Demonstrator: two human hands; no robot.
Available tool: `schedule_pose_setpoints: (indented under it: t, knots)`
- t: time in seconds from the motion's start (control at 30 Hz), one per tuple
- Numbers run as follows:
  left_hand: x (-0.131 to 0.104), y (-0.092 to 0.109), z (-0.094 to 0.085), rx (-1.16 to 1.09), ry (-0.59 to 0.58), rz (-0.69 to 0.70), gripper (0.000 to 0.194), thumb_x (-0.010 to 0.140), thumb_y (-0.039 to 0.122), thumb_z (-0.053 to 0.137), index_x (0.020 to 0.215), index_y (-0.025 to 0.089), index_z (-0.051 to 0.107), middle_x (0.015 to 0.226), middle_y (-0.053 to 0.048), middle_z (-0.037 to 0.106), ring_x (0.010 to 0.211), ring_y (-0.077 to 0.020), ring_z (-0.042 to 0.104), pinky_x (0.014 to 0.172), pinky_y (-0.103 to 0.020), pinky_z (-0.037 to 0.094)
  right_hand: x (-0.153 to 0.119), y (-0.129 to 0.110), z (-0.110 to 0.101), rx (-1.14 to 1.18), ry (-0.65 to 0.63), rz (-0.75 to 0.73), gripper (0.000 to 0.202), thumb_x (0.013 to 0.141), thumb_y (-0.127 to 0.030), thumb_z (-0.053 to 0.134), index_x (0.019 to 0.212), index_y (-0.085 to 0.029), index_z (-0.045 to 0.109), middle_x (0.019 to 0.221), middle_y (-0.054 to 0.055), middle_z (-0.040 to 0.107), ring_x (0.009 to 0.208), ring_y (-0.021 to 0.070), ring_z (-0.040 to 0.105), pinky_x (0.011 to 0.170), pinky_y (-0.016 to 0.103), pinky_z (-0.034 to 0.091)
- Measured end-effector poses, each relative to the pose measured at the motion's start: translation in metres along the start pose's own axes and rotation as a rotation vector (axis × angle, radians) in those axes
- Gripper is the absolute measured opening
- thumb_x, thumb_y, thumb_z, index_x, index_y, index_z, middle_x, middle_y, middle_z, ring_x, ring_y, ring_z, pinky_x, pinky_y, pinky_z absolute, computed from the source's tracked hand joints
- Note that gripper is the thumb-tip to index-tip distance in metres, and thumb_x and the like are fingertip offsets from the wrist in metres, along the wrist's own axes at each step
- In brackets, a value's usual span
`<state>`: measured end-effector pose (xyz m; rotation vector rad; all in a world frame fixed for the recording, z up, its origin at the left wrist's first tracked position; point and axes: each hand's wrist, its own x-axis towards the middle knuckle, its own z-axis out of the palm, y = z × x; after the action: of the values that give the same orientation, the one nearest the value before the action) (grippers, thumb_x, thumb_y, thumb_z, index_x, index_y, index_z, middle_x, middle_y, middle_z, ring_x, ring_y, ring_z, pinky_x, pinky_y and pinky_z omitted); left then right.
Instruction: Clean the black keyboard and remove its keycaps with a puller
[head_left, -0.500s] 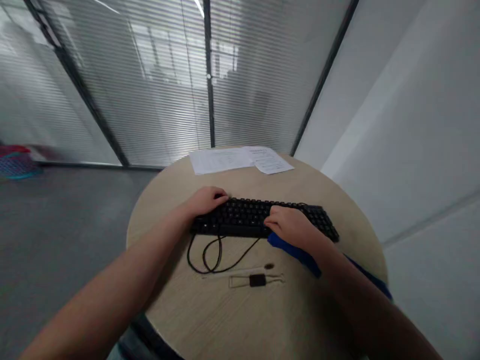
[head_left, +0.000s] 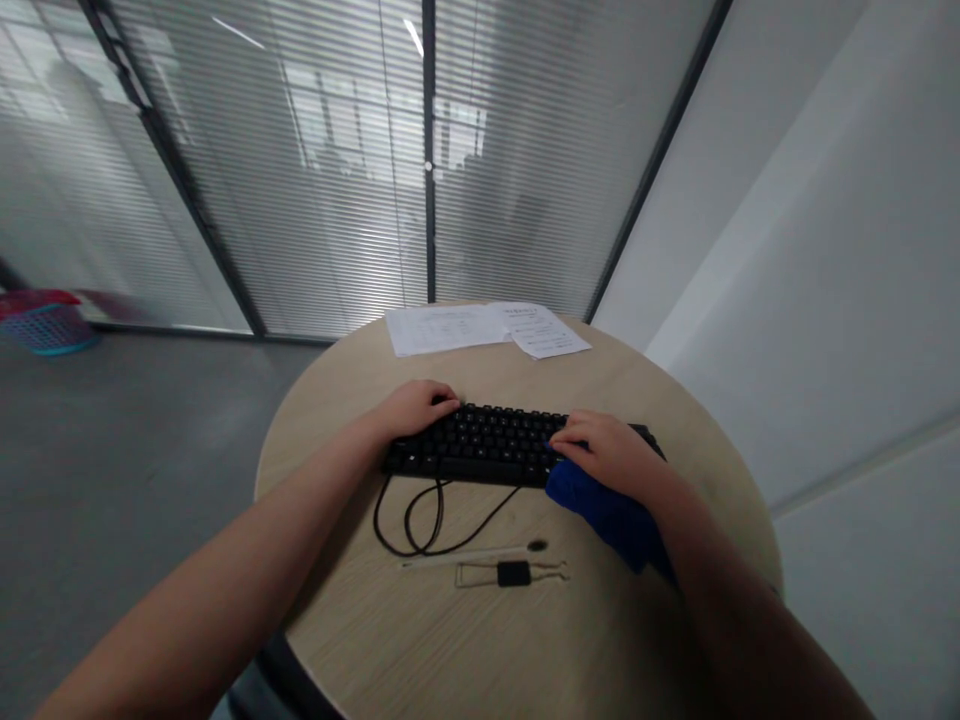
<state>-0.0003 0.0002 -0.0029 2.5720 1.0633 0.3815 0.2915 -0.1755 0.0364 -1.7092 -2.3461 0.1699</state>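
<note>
Room type: office, by appearance. Dark-framed glazed partition (head_left: pixel 430 220) carries horizontal slatted blinds (head_left: pixel 330 230) and meets plain white wall (head_left: pixel 840 300) at right. Smooth grey floor (head_left: pixel 150 450). Round wood-grain table (head_left: pixel 405 640) stands near partition, bearing printed paper sheets (head_left: pixel 446 330) and black corded computer keyboard (head_left: pixel 487 445).

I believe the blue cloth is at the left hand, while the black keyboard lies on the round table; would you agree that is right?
Not quite: the head view shows the blue cloth at the right hand, not the left hand. The black keyboard does lie on the round table.
</note>
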Motion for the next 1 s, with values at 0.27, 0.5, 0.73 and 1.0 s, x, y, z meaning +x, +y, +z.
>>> schedule_pose_setpoints:
  t: [0.27,0.5,0.73,1.0]
  knots:
    - [0.000,0.000,-0.001,0.008,-0.001,0.001,0.042,0.093,0.049,0.047,0.106,0.021,0.076,0.107,-0.006,0.078,0.100,-0.0242,0.069,0.089,-0.033,0.048,0.001,-0.005,0.009,-0.042,-0.129,-0.022,0.021,0.095,-0.023,0.060,0.093,-0.023,0.081,0.097,0.005,0.071,0.091,0.0189,0.065,0.080,0.029,0.043]
    - [0.000,0.000,-0.001,0.018,0.009,-0.017,0.043,0.092,0.049,0.047,0.105,0.021,0.077,0.106,-0.007,0.078,0.100,-0.0254,0.069,0.088,-0.033,0.049,0.005,-0.011,0.010,-0.154,-0.099,-0.003,0.025,0.098,-0.025,0.056,0.094,-0.023,0.081,0.097,0.006,0.070,0.091,0.0191,0.064,0.077,0.029,0.042]
    - [0.000,-0.001,-0.001,0.010,0.007,-0.022,0.043,0.091,0.050,0.047,0.105,0.022,0.077,0.107,-0.007,0.078,0.100,-0.0257,0.069,0.088,-0.033,0.049,0.005,-0.017,0.013,-0.173,-0.110,0.010,0.028,0.099,-0.024,0.053,0.093,-0.023,0.080,0.098,0.006,0.070,0.091,0.0191,0.066,0.078,0.028,0.044]
    - [0.000,-0.004,-0.001,-0.006,0.000,-0.004,0.043,0.092,0.050,0.047,0.107,0.021,0.076,0.109,-0.007,0.077,0.101,-0.0251,0.069,0.092,-0.034,0.048,-0.001,0.002,-0.002,-0.053,-0.103,-0.017,0.024,0.097,-0.023,0.056,0.096,-0.021,0.080,0.100,0.006,0.072,0.095,0.0200,0.066,0.085,0.030,0.046]
